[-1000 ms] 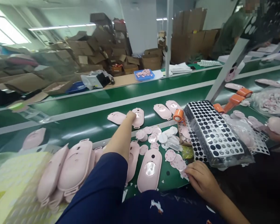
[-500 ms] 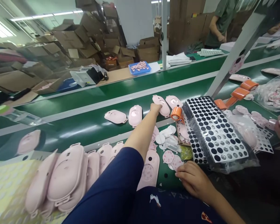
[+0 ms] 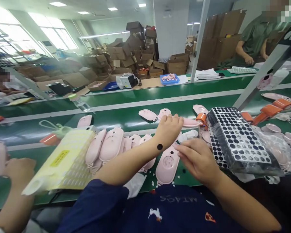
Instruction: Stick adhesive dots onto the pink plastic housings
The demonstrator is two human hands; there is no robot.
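Observation:
My left hand [image 3: 169, 131] is closed on a long pink plastic shell [image 3: 191, 122], which sticks out to the right past the fingers. A round black sticker [image 3: 159, 147] clings to my left wrist. Just right of it, my right hand [image 3: 199, 159] has thumb and fingers pressed together; whatever is between them I cannot make out. Below the hands, another pink shell [image 3: 165, 173] lies on the green surface, bearing a black dot and a patterned round disc. White round pieces [image 3: 188, 136] lie behind my right fingers, partly covered.
Stacked pink shells [image 3: 111, 145] lean beside a yellow sticker sheet pile [image 3: 68, 161]. Black-dot sheets [image 3: 240, 136] in plastic stand right, near an orange tape dispenser [image 3: 201, 119]. A co-worker's hand [image 3: 20, 171] holds a pink shell at left. More shells [image 3: 147, 115] lie on the belt.
My left hand has drawn back from the belt with a pink shell. My right hand has risen from the patterned discs towards it. The view has tilted up and swung left.

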